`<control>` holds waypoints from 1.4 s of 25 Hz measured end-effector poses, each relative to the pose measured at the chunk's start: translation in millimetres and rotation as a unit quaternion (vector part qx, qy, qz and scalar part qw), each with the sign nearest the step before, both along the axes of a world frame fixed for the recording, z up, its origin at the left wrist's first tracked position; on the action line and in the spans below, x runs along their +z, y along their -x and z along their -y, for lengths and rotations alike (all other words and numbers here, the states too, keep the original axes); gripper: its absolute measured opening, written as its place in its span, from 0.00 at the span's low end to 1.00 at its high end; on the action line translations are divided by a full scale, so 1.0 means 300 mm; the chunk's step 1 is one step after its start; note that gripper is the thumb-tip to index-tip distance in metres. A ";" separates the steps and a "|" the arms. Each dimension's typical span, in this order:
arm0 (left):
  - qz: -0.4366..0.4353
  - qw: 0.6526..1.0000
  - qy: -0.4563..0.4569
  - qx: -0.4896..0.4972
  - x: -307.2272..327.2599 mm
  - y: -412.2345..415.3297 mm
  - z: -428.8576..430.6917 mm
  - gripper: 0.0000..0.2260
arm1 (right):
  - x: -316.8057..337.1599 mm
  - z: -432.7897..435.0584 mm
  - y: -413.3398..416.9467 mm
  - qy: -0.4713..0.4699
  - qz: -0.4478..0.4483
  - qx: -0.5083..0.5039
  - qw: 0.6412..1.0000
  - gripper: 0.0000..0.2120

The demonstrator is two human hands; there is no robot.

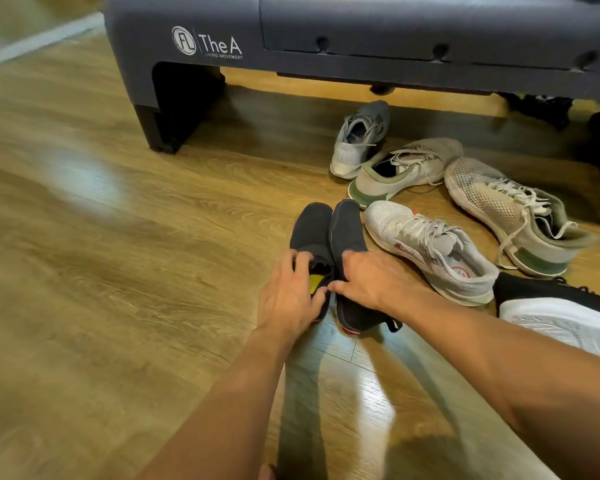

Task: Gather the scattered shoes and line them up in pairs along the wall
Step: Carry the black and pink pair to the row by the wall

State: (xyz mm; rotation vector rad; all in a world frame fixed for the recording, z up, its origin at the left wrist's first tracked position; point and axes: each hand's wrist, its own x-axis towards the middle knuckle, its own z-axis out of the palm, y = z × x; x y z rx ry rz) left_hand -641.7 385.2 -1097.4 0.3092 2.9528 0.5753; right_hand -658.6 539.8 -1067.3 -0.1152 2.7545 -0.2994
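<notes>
Left hand (288, 292) grips the left black shoe (310, 226) at its opening, and right hand (371, 278) grips the right black shoe (349, 226). We see the 2 long axes parallel, toes straight ahead of the hands. Loose shoes (430, 251) lie beyond the right hand.

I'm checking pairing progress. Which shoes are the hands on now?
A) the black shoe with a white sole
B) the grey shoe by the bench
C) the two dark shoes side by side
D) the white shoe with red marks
C: the left hand grips the left dark shoe at its opening, the right hand holds the right dark shoe.
</notes>
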 end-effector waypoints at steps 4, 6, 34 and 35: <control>0.022 0.996 0.054 -0.061 -0.006 -0.061 0.018 0.17 | 0.057 -0.071 0.013 -0.089 0.145 -0.008 0.985 0.31; 0.080 0.994 0.065 -0.032 -0.004 -0.051 0.027 0.14 | 0.063 -0.082 -0.006 -0.050 0.222 -0.022 0.973 0.30; 0.203 0.935 -0.024 -0.288 2.732 -0.138 -0.534 0.06 | 2.670 -0.469 -0.519 0.355 0.072 -0.371 0.855 0.02; 0.187 0.931 -0.030 -0.311 2.837 -0.158 -0.554 0.07 | 2.764 -0.478 -0.564 0.394 0.054 -0.387 0.832 0.06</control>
